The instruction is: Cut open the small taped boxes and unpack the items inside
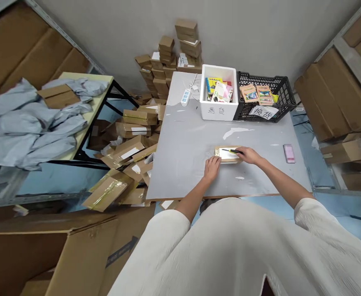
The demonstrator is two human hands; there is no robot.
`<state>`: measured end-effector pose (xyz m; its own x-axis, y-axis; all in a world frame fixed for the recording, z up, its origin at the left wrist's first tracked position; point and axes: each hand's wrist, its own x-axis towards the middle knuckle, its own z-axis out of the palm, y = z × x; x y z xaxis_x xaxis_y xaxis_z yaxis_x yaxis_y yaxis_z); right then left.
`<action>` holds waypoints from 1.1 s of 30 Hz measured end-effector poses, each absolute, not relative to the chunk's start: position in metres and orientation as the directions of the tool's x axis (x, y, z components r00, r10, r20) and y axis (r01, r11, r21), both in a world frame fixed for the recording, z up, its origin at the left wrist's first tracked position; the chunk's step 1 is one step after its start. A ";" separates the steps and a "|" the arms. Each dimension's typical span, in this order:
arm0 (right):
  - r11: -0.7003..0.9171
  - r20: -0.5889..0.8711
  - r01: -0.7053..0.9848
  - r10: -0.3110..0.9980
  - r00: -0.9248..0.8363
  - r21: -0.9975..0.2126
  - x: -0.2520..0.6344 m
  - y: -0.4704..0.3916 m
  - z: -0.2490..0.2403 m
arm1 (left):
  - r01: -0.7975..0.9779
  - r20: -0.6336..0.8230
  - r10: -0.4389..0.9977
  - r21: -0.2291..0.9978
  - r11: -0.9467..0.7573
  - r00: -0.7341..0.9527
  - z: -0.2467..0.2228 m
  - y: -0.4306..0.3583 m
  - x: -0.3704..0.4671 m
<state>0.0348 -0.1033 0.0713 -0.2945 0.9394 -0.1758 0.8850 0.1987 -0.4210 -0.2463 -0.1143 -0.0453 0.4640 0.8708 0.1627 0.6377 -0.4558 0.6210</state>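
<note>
Nearest: wearer's white shirt [236, 246], with a big open carton [87, 255] at lower left. Then the front edge of the grey table [183, 144].

Small cardboard box [229, 161] lies flat on the table's near half, in front of the wearer, white label [225, 155] facing up. Left hand [213, 166] is half-curled at the box's near left corner, probably to steady it; can't tell if it grips or only presses. Right hand [248, 156] is closed around a slim yellow-and-black tool [234, 151] (a cutter, by the look of it), tip leftward over the label; contact unclear. Hold from the right end likely leaves the top reachable and the left fingers beside the tip's line.

Phone [289, 153] lies well right of the box, presumably parked out of the way. Left of the table, taped boxes [131, 152] are heaped on the floor; grey bags [16, 123] cover a side table [100, 90].

Farther back: white bin [205, 109] touching black crate [243, 116], both with books inside, handwriting on their fronts probably for sorting. Power strip [185, 98] left of the bin. Farthest, boxes stacked [164, 74] by the wall [131, 24].
</note>
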 end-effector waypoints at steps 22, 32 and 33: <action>0.306 -0.343 0.949 0.885 -0.315 -0.083 -0.022 -0.079 0.092 | 0.538 0.206 0.847 0.693 -0.480 0.490 -0.052 -0.101 -0.259; 0.298 -0.338 0.953 0.893 -0.299 -0.054 -0.026 -0.081 0.090 | 0.526 0.218 0.864 0.717 -0.457 0.453 -0.057 -0.101 -0.256; 0.297 -0.336 0.954 0.894 -0.295 -0.047 -0.027 -0.081 0.090 | 0.525 0.218 0.867 0.721 -0.453 0.449 -0.057 -0.100 -0.255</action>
<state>-0.0270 -0.0814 0.0900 -0.2948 0.8944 -0.3363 0.9538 0.2968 -0.0467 -0.2555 -0.1005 -0.0574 0.4486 0.8668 0.2176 0.5247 -0.4526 0.7211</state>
